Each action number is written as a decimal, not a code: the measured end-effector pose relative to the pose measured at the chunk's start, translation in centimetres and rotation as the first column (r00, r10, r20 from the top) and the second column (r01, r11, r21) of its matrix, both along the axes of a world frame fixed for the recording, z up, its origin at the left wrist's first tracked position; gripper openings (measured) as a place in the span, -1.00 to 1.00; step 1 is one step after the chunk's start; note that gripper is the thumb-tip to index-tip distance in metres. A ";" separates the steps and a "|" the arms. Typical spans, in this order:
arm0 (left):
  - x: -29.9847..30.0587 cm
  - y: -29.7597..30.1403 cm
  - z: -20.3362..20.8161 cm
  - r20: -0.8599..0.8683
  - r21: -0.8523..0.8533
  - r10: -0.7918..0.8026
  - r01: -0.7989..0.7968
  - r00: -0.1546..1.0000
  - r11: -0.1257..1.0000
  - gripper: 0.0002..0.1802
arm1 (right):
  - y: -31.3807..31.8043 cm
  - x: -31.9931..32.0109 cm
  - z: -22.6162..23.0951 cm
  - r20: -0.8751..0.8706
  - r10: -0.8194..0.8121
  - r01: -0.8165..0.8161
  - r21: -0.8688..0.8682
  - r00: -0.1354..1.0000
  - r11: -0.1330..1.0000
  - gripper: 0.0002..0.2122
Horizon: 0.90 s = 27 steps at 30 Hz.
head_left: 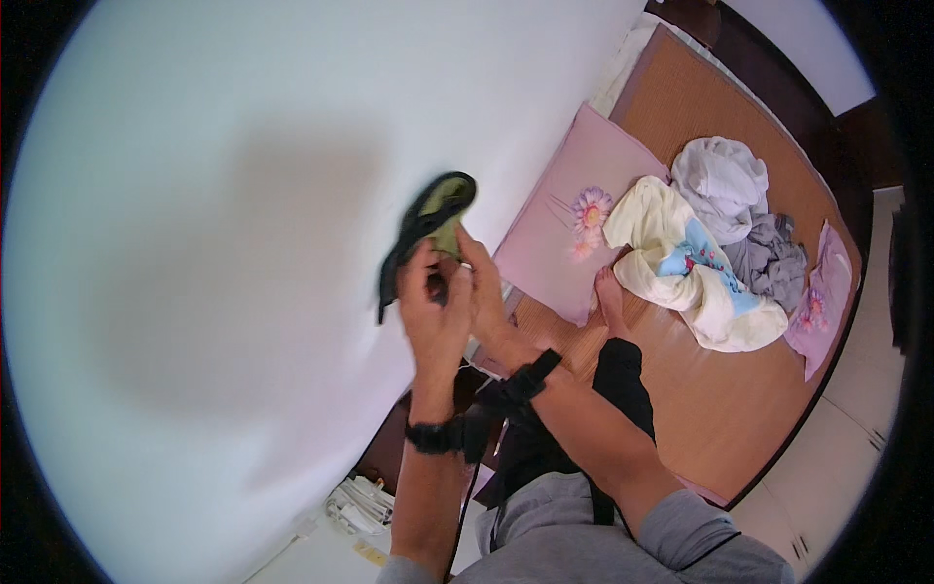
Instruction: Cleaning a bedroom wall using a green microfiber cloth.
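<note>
In front of the pale wall, both my hands are raised together at an item with a thick black edge and a yellow-green inside (449, 195); its exact kind I cannot make out. It looks curved, with a narrow black end hanging down on the left. My left hand (431, 316) has its fingers curled around the lower part of it. From the right, my right hand (484, 292) pinches the yellow-green part, its thumb close to my left thumb. The fingers partly cover the item. Black bands circle both wrists.
A pale wall (243, 117) fills the left, with my shadow on it. At right is a bed with a woven brown mat (671, 389), a pink flowered pillow (555, 214), a cream blanket (681, 282) and grey bedding. My bare foot (610, 297) rests on the mat. White cables (360, 506) lie lower left.
</note>
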<state>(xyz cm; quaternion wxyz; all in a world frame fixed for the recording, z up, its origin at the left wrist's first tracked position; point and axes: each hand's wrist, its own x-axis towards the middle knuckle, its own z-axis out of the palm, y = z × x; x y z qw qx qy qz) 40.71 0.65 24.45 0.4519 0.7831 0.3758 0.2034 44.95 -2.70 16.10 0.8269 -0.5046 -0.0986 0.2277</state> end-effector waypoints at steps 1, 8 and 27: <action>-0.2 0.2 -0.8 -0.042 -0.011 -0.003 0.002 0.999 1.000 -0.37 | -0.4 0.6 -0.1 -0.161 0.156 -0.138 0.116 0.975 0.984 -0.46; -1.7 -1.1 6.3 0.192 0.108 0.076 -0.098 0.979 0.989 -0.34 | -0.1 0.6 7.5 0.367 -0.050 0.052 0.004 0.929 0.999 -0.48; 1.2 1.3 -0.2 -0.179 0.180 -0.136 0.169 0.974 0.969 -0.26 | 0.2 1.1 1.3 -0.197 0.183 -0.155 0.149 0.963 0.977 -0.55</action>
